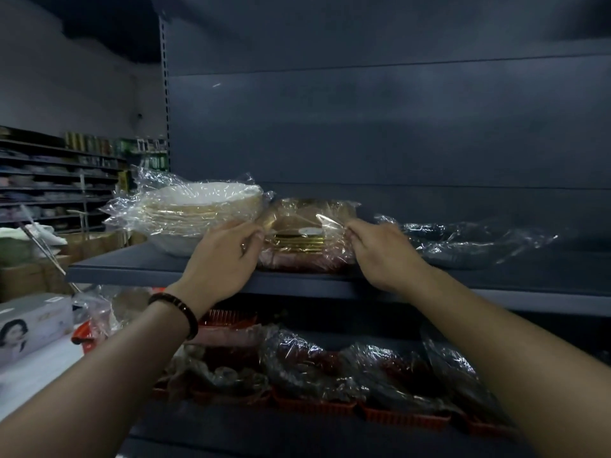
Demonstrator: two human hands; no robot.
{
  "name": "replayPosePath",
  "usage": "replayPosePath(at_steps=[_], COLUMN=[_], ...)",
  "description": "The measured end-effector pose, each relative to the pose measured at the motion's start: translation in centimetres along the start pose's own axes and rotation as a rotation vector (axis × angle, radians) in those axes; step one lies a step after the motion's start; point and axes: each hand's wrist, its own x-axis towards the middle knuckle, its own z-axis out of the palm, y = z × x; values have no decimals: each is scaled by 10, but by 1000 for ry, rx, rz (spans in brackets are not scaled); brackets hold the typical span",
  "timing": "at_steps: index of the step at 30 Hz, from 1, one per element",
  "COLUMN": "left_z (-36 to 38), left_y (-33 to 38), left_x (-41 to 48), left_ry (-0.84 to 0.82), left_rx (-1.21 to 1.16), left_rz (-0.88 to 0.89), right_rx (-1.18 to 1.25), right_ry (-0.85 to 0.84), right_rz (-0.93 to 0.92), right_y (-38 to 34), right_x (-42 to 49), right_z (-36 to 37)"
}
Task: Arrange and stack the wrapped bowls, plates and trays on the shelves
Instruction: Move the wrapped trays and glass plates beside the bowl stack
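On the dark upper shelf (198, 269) the wrapped tray pack (304, 236) is seated just beside the wrapped bowls (198, 209). Its film is pinched at either side by the left hand (224, 249) and right hand (377, 246). It should be squared evenly, bowls left undisturbed

This looks like a shop, most likely a housewares store. The unit in front is retail shelving: a dark metal shelf (165, 269) hung on a slotted upright (164, 94) before a plain back panel (363, 127). On it sits stock in clear plastic wrap: a stack of white bowls (198, 206) and a pack of gold-edged plates (307, 233). The lower shelf (297, 431) holds more wrapped goods (330, 368) in red baskets (396, 418). To the left run further aisle shelves (59, 180), dim and blurred but apparently full of merchandise, with cardboard boxes (29, 276) and a printed product box (33, 322) nearby.
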Motion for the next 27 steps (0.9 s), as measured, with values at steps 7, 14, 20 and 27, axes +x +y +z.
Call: replayPosePath(at_steps=[7, 14, 20, 27], left_z=[-14, 29, 124, 194], left_y=[23, 87, 150, 188], left_x=[-10, -81, -155, -176], left_ry=[-73, 458, 47, -250], left_rx=[164, 60, -179, -287], left_rz=[-50, 105, 214, 200], right_rx=[112, 258, 348, 340], right_ry=[-151, 221, 112, 97], right_rz=[14, 24, 469, 715], right_y=[2, 24, 93, 170], right_x=[-18, -116, -206, -277], right_z=[-30, -34, 33, 69])
